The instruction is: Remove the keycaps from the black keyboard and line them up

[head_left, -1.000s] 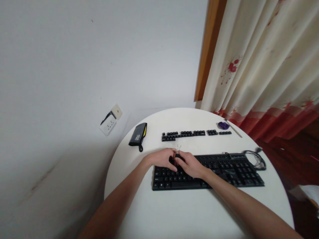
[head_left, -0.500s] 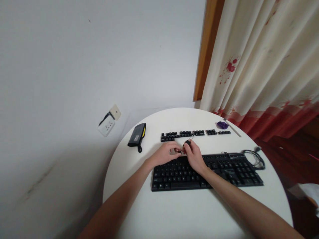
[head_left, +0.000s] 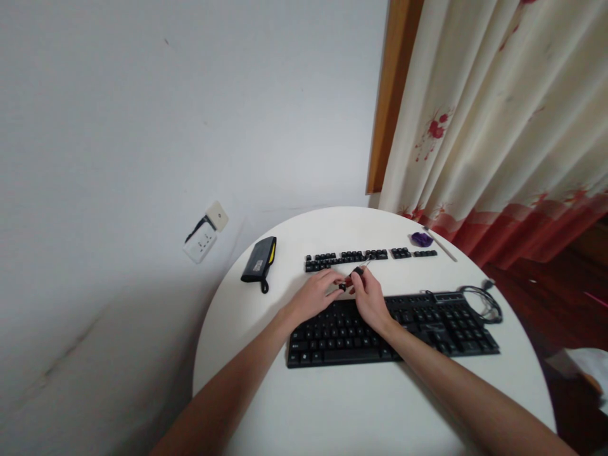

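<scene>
A black keyboard (head_left: pixel 351 356) lies on the white round table, with part of its top left covered by my hands. Over its upper edge, my left hand (head_left: pixel 316 294) pinches a small black keycap (head_left: pixel 342 287) between thumb and fingers. My right hand (head_left: pixel 370 297) is closed around the black handle of a wire keycap puller (head_left: pixel 357 271), whose thin metal wires point away toward the loose keys. Beyond both hands, loose black keycaps (head_left: pixel 327 260) lie in rows on the table.
At the left stands a dark zip case (head_left: pixel 259 259) with a yellow edge and a loop. A purple crumpled lump (head_left: pixel 422 239) and a thin brush-like stick (head_left: pixel 441 246) lie at the back right. The coiled cable (head_left: pixel 494 310) sits at the right end. A wall socket (head_left: pixel 200 242) is at left.
My hands have barely moved; the left fingers have opened slightly away from the puller, and the keycap shows more plainly between them. The whole view has shifted a little.
</scene>
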Tool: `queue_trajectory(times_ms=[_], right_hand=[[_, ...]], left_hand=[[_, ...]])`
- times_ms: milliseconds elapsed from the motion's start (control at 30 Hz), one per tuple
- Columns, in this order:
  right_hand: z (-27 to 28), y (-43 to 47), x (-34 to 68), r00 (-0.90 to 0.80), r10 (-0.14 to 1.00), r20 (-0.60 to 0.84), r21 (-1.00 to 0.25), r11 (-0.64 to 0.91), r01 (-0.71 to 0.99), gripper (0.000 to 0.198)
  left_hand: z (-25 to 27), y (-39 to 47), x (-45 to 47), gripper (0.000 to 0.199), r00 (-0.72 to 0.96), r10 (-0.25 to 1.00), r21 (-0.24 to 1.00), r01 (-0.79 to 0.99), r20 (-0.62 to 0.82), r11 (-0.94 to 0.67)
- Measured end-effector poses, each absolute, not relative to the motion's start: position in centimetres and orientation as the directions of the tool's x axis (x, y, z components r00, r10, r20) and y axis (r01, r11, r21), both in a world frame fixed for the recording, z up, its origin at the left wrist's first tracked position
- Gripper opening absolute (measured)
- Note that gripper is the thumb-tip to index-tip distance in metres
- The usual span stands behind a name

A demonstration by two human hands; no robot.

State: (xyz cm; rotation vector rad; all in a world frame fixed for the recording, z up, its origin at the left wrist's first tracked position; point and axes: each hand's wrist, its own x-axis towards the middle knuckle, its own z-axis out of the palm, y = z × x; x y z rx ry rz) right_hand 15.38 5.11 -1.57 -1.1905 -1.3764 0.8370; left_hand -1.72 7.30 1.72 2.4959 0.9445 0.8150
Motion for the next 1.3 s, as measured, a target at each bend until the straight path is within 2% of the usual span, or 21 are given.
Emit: queue_trajectory(times_ms=[267, 500, 700, 767, 867, 967, 1033, 1100, 1300], right_hand=[[-1.8, 5.3, 15.3, 0.063, 0.976, 0.207, -0.957, 0.189, 0.221, 0.026], [-1.5, 5.3, 15.6, 0.072, 0.953, 0.295, -0.934, 0.271, 0.231, 0.026], [-1.2, 5.1, 15.6, 0.063, 0.939, 0.339, -0.913, 0.312, 0.264, 0.027], [-1.1, 5.1, 15.6, 0.066, 0.937, 0.342, -0.914, 0.316, 0.256, 0.027], [-1.0, 5.1, 15.5, 0.075, 0.941, 0.329, -0.926, 0.306, 0.223, 0.028], [-1.0, 5.2, 15.5, 0.115, 0.95, 0.292, -0.946, 0.27, 0.179, 0.03], [-1.1, 5.3, 15.5, 0.144, 0.952, 0.27, -0.957, 0.248, 0.153, 0.032], [-1.2, 5.4, 15.5, 0.16, 0.952, 0.263, -0.961, 0.243, 0.13, 0.033], [-1.2, 5.4, 15.4, 0.196, 0.944, 0.263, -0.963, 0.245, 0.111, 0.031]], left_hand=[[1.2, 7.7, -2.1, 0.014, 0.643, 0.65, 0.419, 0.502, 0.405, -0.757], [1.6, 7.6, -2.0, 0.018, 0.698, 0.556, 0.309, 0.463, 0.451, -0.831], [2.3, 7.2, -1.9, 0.014, 0.712, 0.575, 0.193, 0.548, 0.403, -0.814], [2.6, 7.0, -1.9, 0.015, 0.706, 0.59, 0.202, 0.56, 0.391, -0.804], [2.7, 7.0, -1.9, 0.016, 0.671, 0.617, 0.29, 0.545, 0.411, -0.787], [2.4, 8.0, -2.1, 0.016, 0.542, 0.693, 0.387, 0.579, 0.476, -0.718], [2.1, 9.2, -2.2, 0.015, 0.44, 0.746, 0.408, 0.64, 0.501, -0.651], [1.8, 10.5, -2.2, 0.014, 0.399, 0.779, 0.391, 0.698, 0.484, -0.6], [0.7, 12.9, -1.3, 0.008, 0.471, 0.804, 0.29, 0.763, 0.363, -0.578]])
